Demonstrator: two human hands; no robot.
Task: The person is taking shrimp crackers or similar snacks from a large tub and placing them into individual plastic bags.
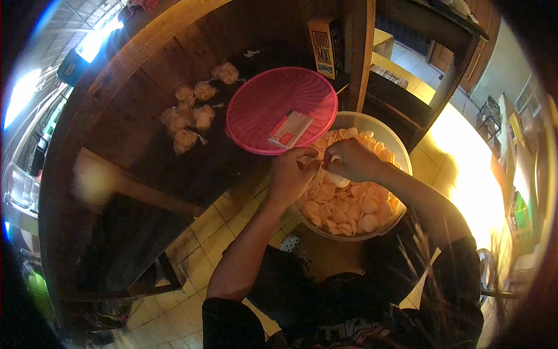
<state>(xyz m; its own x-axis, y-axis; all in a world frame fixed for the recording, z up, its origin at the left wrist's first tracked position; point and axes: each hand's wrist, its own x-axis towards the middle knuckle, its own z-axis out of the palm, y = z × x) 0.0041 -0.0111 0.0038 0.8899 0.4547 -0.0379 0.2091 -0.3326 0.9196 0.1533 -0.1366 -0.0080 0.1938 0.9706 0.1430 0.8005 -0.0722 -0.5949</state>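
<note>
A round translucent plastic tub [403,144] full of pale orange crackers [344,209] stands before me. Above its near-left part, my left hand [293,172] and my right hand [351,160] meet, fingertips pinched close together. A few pale crackers show under my right fingers, perhaps inside a small clear bag; the fingers hide most of it. What my left fingers pinch is too small to tell. A pink plastic lid [261,104] lies beside the tub, overlapping its rim, with a packet of clear plastic bags [291,129] on it.
Several small filled, tied plastic bags [187,113] lie on the dark wooden table [130,87] to the left. A liquid smoke carton [323,48] stands behind the lid, next to a wooden post [365,56]. Below, a shoe [293,245] shows on the tiled floor [211,227].
</note>
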